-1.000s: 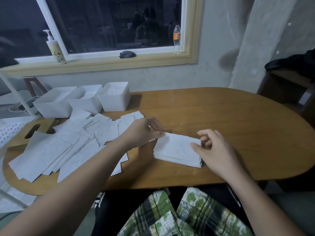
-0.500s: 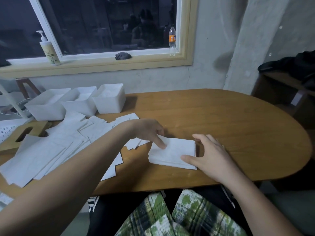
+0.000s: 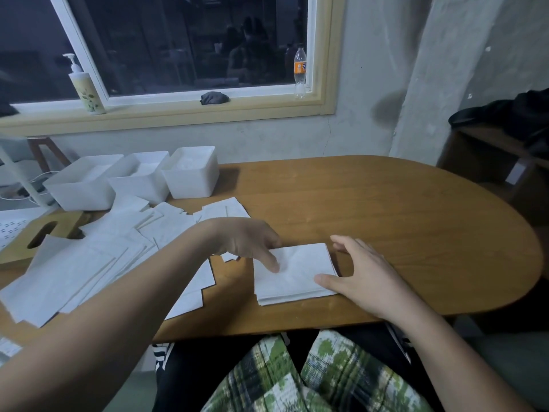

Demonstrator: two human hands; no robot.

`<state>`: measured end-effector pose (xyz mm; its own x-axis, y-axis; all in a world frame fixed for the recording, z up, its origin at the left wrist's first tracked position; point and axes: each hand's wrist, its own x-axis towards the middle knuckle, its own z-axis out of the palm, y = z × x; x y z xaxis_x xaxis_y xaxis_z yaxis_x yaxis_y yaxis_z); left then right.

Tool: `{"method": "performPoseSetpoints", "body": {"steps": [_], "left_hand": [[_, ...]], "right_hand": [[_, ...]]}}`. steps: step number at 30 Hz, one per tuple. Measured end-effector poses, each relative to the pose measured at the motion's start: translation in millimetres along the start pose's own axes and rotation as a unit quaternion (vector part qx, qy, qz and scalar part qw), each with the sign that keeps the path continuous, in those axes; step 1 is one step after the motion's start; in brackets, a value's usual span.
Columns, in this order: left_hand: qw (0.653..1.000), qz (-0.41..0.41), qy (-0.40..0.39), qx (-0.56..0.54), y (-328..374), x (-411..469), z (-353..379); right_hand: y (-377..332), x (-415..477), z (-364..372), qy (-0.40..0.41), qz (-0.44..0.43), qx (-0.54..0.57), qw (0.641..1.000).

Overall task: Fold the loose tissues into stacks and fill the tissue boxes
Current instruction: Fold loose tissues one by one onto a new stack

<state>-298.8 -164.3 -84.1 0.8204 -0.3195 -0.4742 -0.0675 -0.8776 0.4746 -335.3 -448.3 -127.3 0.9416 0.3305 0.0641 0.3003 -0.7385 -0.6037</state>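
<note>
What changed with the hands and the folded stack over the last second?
The left hand slid from the folded stack's far-left corner onto its top, one finger now pressing down. The right hand closed in on the right edge, thumb at the near corner, fingers by the far one. Neither hand grips anything. The stack, loose tissues and three white boxes stayed put.

You're getting a dim, grainy, bluish picture. The window (image 3: 184, 43) is dark and carries faint room reflections. The rightmost white box (image 3: 193, 176) throws a soft shadow rightward on the counter (image 3: 401, 221). Frame edges bow outward.
</note>
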Motion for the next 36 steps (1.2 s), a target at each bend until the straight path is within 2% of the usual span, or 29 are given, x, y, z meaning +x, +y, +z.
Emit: {"method": "performPoseSetpoints", "body": {"steps": [4,7,11,16,20,25,30,36], "left_hand": [[0.997,0.021,0.036,-0.069,2.0,-12.7,2.2],[0.985,0.055,0.109,-0.122,9.3,-26.6,6.7],[0.959,0.090,0.201,-0.181,13.7,-40.7,23.3],[0.908,0.105,0.280,-0.292,14.7,-41.1,61.7],[0.845,0.108,0.361,-0.379,21.7,-32.8,83.1],[0.791,0.049,0.450,-0.412,39.9,-21.6,95.1],[0.697,-0.007,0.509,-0.504,49.9,0.3,97.9],[0.668,-0.016,0.541,-0.510,52.3,9.7,94.7]], "right_hand": [[2.6,3.7,4.2,-0.005,-0.007,0.025,1.000],[3.0,5.0,5.4,0.003,-0.008,0.092,0.996],[0.8,3.2,8.5,0.060,-0.032,0.181,0.981],[-0.6,2.9,15.0,0.029,-0.023,0.263,0.964],[-10.3,3.0,21.4,0.031,-0.014,0.347,0.937],[-22.7,6.9,34.0,0.092,0.018,0.388,0.917],[-33.2,13.1,40.9,0.167,0.045,0.420,0.891],[-37.5,19.6,39.5,0.209,0.030,0.431,0.877]]}}
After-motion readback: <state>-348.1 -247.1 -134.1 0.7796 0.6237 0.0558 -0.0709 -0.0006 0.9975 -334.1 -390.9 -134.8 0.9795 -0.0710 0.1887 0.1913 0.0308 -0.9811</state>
